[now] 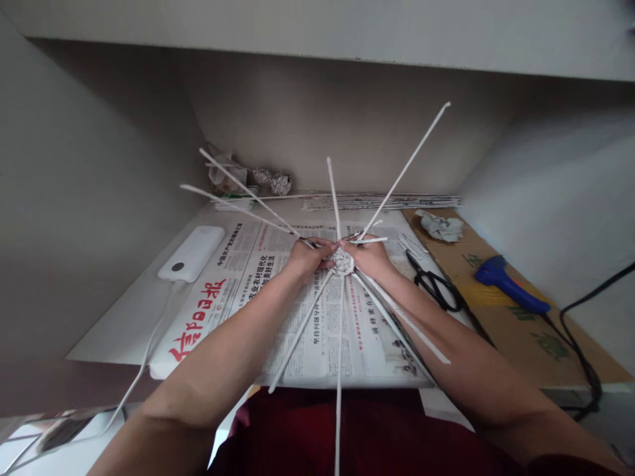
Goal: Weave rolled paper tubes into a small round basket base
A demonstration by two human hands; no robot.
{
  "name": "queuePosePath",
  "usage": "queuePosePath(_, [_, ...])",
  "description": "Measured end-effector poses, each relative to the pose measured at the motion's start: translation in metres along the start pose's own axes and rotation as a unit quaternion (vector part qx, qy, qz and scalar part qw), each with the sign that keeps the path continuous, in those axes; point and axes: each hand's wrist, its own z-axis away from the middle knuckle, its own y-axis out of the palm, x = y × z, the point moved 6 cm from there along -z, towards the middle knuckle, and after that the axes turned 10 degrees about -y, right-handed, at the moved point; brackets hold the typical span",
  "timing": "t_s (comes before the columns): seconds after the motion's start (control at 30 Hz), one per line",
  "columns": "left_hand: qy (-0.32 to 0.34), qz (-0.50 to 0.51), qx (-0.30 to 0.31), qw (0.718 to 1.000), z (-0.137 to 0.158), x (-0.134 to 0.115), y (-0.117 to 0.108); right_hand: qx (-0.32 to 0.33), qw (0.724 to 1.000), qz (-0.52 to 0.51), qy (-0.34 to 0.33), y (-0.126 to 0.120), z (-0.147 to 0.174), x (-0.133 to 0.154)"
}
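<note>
A small round piece woven from rolled paper (pixel 343 262) is held between both hands above a newspaper. Long paper sticks (pixel 405 168) fan out from it in several directions, some away from me and some down towards my body. My left hand (pixel 312 254) pinches the weave's left edge with thumb and fingers. From the right, my right hand (pixel 370 252) grips the upper right rim, its thumb close to the left thumb. A short stick end (pixel 372 240) crosses over the right hand. Fingers under the piece are partly hidden.
Newspaper (pixel 233 277) covers the white table. A white power bank (pixel 192 254) with a cable lies left. Black-handled scissors (pixel 436 287), a blue glue gun (pixel 510 284), crumpled paper (pixel 440 226) and cardboard (pixel 496 337) lie right. Paper rolls (pixel 381 201) line the back wall, under an overhanging shelf (pixel 317 30).
</note>
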Motion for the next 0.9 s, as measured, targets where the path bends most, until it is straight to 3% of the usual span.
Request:
queuePosePath(0.17, [0.078, -0.15, -0.099, 0.981, 0.0, -0.005, -0.005, 0.003, 0.999, 0.031, -0.024, 0.003, 0.002, 0.006])
queuePosePath(0.27, [0.101, -0.202, -0.106, 0.968, 0.002, -0.007, -0.003, -0.001, 0.999, 0.046, -0.016, 0.001, 0.002, 0.005])
queuePosePath(0.43, [0.02, -0.137, 0.033, 0.99, 0.0, -0.004, -0.001, 0.01, 1.0, -0.009, 0.024, -0.004, -0.005, -0.008])
queuePosePath(0.53, [-0.007, -0.113, 0.181, 0.977, 0.003, -0.008, 0.006, 0.027, 0.992, -0.106, 0.061, -0.006, -0.009, -0.015])
queuePosePath(0.6, [-0.024, -0.1, 0.217, 0.971, 0.004, -0.009, 0.007, 0.047, 0.98, -0.166, 0.102, -0.005, -0.009, -0.019])
queuePosePath(0.73, [-0.04, -0.061, 0.13, 0.989, -0.001, -0.01, -0.003, 0.101, 0.958, -0.206, 0.172, 0.0, -0.004, -0.021])
queuePosePath(0.9, [-0.08, -0.031, 0.063, 0.994, -0.004, -0.003, -0.006, 0.091, 0.971, -0.165, 0.145, 0.0, -0.004, -0.022])
